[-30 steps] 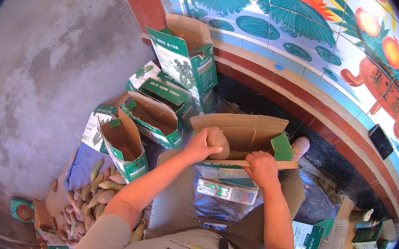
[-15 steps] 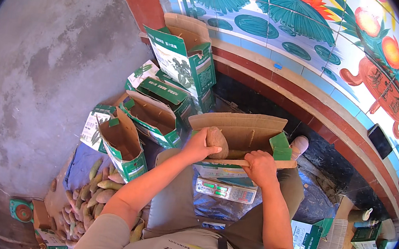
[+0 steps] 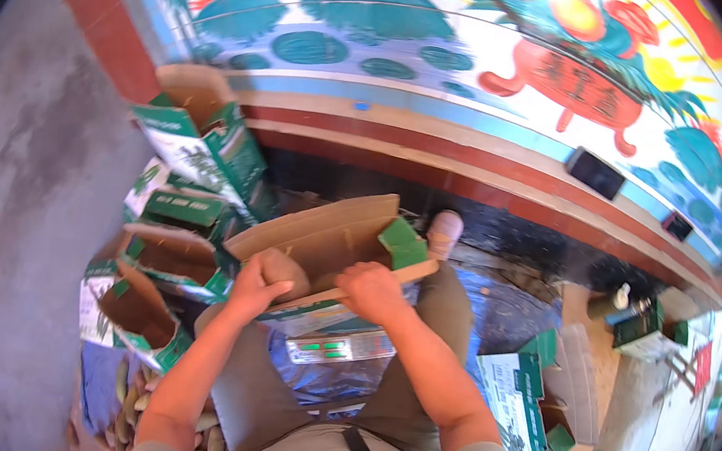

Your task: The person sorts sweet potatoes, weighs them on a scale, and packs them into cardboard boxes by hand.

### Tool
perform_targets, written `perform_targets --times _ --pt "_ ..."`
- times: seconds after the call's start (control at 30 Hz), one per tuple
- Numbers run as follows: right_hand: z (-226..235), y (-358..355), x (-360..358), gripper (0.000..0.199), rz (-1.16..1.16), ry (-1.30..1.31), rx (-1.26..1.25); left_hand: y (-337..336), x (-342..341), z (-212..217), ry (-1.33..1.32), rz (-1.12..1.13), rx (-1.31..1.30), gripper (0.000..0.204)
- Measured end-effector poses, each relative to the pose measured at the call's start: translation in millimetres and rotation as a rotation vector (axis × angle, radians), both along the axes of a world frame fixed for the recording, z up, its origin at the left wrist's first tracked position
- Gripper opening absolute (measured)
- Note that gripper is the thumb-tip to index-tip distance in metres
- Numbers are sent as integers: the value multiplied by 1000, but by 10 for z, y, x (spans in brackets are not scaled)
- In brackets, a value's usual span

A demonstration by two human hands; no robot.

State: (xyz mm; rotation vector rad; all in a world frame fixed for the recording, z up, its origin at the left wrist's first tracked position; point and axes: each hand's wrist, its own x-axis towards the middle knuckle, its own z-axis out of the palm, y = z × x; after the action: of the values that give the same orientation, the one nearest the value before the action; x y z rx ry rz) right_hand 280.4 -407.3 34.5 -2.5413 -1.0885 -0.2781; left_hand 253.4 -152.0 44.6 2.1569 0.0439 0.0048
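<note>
An open green-and-white cardboard box (image 3: 343, 240) sits between my knees on a digital scale (image 3: 340, 349) with green-lit displays. My left hand (image 3: 252, 291) is closed round a large brown tuber (image 3: 287, 272) at the box's left end, just inside the raised back flap. With fingers curled over the front flap, my right hand (image 3: 373, 293) grips the box's near edge. The box's floor is mostly hidden behind this flap and my hands.
Several open boxes (image 3: 145, 319) stand at my left, with a taller stack (image 3: 209, 150) behind. Loose tubers (image 3: 127, 404) lie near my left leg. Another open box (image 3: 514, 403) stands at my right. A dark phone-like device (image 3: 596, 173) rests on the painted wall's ledge.
My view has swung to the right, so the boxes and wall appear farther left. The tuber now leans more toward the box's inside, still in my left hand. My right hand stays on the flap.
</note>
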Motion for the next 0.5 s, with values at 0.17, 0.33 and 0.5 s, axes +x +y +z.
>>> perform_targets --times 0.17,0.33,0.5 --pt "20 -101 -13 15 -37 19 -12 -85 71 -9 27 -3 28 65" --pt "-7 -76 -13 15 -53 20 -26 -40 120 43 41 -35 -54 61" --pt "-23 -74 -6 17 -29 13 -9 -74 251 136 71 -22 -58 58"
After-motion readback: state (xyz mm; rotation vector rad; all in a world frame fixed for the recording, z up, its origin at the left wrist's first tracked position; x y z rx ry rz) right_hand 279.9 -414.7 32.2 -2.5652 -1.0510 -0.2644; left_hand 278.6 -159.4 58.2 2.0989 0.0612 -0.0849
